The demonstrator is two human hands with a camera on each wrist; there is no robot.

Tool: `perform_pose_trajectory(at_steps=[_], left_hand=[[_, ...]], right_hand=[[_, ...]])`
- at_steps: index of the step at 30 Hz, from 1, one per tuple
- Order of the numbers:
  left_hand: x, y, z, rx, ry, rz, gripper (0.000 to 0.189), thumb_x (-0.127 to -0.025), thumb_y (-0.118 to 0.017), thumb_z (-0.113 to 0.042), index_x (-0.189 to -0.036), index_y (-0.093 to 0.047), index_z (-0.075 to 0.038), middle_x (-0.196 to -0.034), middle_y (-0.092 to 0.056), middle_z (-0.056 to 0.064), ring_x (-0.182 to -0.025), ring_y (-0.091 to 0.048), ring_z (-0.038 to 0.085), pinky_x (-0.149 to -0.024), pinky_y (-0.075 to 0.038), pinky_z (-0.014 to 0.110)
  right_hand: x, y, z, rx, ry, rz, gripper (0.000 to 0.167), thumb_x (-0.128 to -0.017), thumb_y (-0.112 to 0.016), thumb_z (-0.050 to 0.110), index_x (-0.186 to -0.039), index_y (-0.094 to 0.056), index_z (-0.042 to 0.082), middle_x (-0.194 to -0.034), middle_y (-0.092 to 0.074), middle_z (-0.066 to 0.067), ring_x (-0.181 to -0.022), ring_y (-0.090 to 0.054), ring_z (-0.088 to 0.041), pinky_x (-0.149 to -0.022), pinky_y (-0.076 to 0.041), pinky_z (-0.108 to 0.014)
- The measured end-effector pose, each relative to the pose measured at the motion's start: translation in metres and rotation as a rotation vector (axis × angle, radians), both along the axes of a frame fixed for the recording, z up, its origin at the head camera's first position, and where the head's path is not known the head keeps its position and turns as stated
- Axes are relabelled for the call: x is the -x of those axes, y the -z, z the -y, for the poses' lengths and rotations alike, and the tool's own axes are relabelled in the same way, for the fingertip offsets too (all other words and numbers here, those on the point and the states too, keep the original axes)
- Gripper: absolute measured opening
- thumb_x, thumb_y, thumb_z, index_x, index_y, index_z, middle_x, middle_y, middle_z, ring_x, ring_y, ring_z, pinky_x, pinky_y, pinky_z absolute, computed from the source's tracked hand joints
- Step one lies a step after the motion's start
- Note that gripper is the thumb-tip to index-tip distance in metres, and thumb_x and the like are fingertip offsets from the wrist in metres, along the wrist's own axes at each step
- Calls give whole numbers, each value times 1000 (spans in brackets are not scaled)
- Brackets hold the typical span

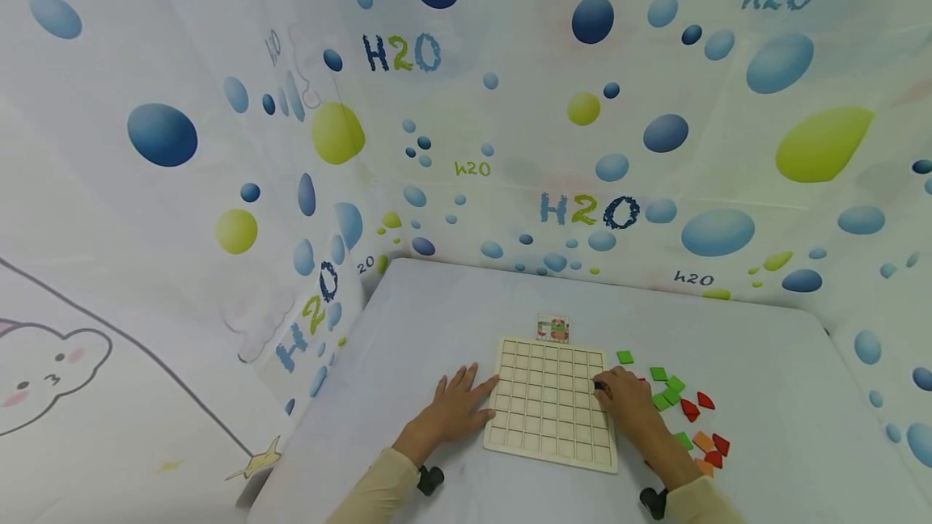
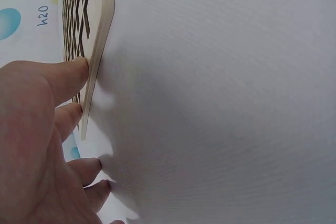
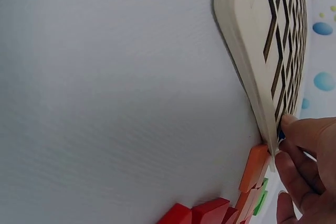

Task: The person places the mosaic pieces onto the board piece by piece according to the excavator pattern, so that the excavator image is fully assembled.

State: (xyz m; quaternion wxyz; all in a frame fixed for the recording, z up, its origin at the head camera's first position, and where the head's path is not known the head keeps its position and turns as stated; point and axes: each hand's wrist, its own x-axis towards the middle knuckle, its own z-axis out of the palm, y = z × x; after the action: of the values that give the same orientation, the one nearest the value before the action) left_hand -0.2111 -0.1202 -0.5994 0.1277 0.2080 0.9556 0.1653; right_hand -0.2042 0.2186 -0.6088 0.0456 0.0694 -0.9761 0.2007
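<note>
A pale wooden grid board [image 1: 546,403] lies flat on the white table, its visible cells holding no tiles. My left hand [image 1: 455,407] is spread at the board's left side, fingers extended; in the left wrist view the thumb [image 2: 71,77] presses the board's edge and other fingertips rest on the cloth. At the right edge of the board, my right hand [image 1: 629,403] pinches a small dark blue tile [image 1: 599,385] between thumb and fingers. In the right wrist view that blue tile [image 3: 282,135] is mostly covered by the fingertips, low over the edge cells.
Loose green tiles [image 1: 658,373], red tiles [image 1: 705,400] and orange tiles [image 1: 703,441] lie scattered right of the board, some partly behind my right arm. A small picture card [image 1: 553,328] lies against the board's far edge. Printed cloth walls [image 1: 510,209] enclose the table's back and sides.
</note>
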Motion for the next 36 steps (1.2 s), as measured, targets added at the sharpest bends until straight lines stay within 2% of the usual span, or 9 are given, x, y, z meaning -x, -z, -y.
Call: perform_pose_trajectory(at_steps=[6,16,24,30,36], left_hand=[[0,0,0,-3,-2,3,62,-106,-60,-46,-163,-43,-28,-172,-27,21,-160,-24,44,-125,-18,69],[1,3,0,8,-1,17,63,-107,-58,-48,-164,-40,-29,-173,-24,20,-161,-22,43,-126,-17,69],[1,3,1,3,-5,22,63,-107,-57,-48,-164,-40,-28,-174,-23,20,-161,-21,43,-126,-16,69],[0,2,1,-5,-5,29,63,-107,-58,-48,-164,-40,-28,-174,-23,20,-161,-20,43,-126,-15,69],[1,1,1,1,-3,26,63,-107,-58,-48,-164,-40,-28,-174,-23,20,-161,-21,43,-126,-16,69]], right_hand=[[1,-4,-2,58,-8,48,26,-97,-77,13,-120,-74,2,-110,-69,-13,-105,-68,-36,-86,-50,-59],[2,0,-2,71,4,67,30,-96,-77,11,-123,-72,-1,-108,-68,-14,-102,-67,-33,-87,-51,-57],[4,0,-2,108,18,108,36,-96,-77,13,-128,-67,-1,-105,-66,-10,-89,-59,-21,-82,-49,-51],[5,0,-2,119,20,100,32,-96,-79,15,-125,-72,2,-108,-66,-10,-89,-60,-20,-84,-53,-50],[4,-1,-1,124,23,94,30,-96,-79,14,-123,-74,2,-106,-65,-9,-87,-57,-19,-79,-52,-44]])
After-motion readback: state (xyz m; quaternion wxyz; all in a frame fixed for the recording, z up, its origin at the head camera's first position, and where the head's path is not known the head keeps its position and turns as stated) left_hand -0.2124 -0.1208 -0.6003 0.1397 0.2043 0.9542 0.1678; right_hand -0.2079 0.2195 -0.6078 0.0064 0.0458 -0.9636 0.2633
